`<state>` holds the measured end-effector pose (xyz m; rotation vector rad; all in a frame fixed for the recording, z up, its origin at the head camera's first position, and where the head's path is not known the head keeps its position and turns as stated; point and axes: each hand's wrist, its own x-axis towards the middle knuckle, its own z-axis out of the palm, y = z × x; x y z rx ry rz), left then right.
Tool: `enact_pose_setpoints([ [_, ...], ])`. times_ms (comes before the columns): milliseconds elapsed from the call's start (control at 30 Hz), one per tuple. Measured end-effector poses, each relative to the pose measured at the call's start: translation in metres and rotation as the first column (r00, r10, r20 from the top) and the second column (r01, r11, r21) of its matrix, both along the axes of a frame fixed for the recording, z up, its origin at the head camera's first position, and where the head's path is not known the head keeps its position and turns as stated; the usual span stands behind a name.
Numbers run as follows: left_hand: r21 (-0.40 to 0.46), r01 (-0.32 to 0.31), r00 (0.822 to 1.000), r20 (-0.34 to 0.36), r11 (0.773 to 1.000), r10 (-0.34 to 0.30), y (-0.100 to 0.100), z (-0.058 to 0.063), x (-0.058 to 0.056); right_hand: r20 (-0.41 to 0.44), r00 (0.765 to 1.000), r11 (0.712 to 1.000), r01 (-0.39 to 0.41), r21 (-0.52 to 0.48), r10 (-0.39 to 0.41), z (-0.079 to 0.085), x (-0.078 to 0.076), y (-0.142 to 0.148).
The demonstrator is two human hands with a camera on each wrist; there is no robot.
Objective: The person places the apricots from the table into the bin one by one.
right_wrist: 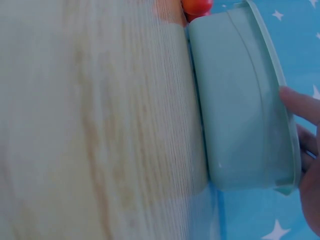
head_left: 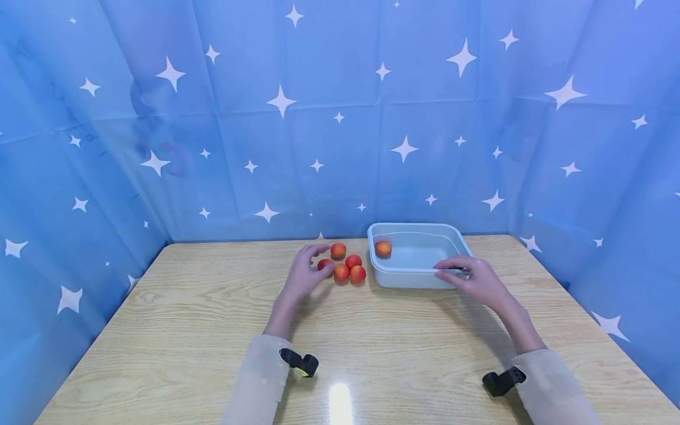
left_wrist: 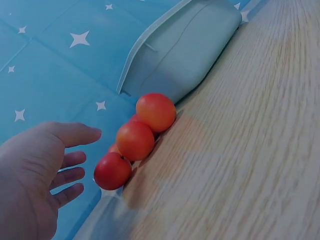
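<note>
My left hand (head_left: pixel 304 273) reaches over the left side of several round red-orange fruits (head_left: pixel 342 272) grouped on the table. Its thumb and fingers are spread, with the nearest fruit (left_wrist: pixel 112 171) just beyond them in the left wrist view. To the right stands a pale blue-green plastic container (head_left: pixel 409 278), with one orange-red fruit (head_left: pixel 383 249) inside at its left end. My right hand (head_left: pixel 475 278) pinches the front rim near the right corner, thumb outside and fingers over the inner side. In the right wrist view the thumb lies against the rim (right_wrist: pixel 276 75).
Everything stands on a light wood-grain table (head_left: pixel 212 319), near its back edge. A blue curtain (head_left: pixel 340 159) with white stars hangs behind and along both sides. Each sleeve carries a small black device (head_left: pixel 300 362) at the wrist.
</note>
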<state>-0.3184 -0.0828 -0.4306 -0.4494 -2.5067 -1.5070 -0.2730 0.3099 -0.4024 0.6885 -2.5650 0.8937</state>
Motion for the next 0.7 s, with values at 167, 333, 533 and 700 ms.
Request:
enact_pose_setpoints([
  [167,-0.018,0.015,1.000,-0.019,1.000,-0.016,-0.003,-0.006,-0.003,0.002,1.000,1.000,0.003,0.003,-0.003,0.001,0.000,0.000],
  [333,-0.034,0.044,0.998,-0.050,0.998,-0.046,-0.006,-0.012,-0.003,0.001,1.000,1.000,-0.001,0.000,0.001,0.001,0.001,-0.001],
  [533,-0.051,0.039,0.998,-0.048,0.998,-0.041,-0.008,-0.015,-0.003,0.003,1.000,1.000,0.000,-0.002,0.000,0.001,0.001,-0.001],
  [700,-0.068,0.018,0.999,-0.029,0.998,-0.020,-0.008,-0.017,-0.003,0.002,1.000,1.000,0.001,-0.003,-0.001,0.001,0.001,-0.001],
])
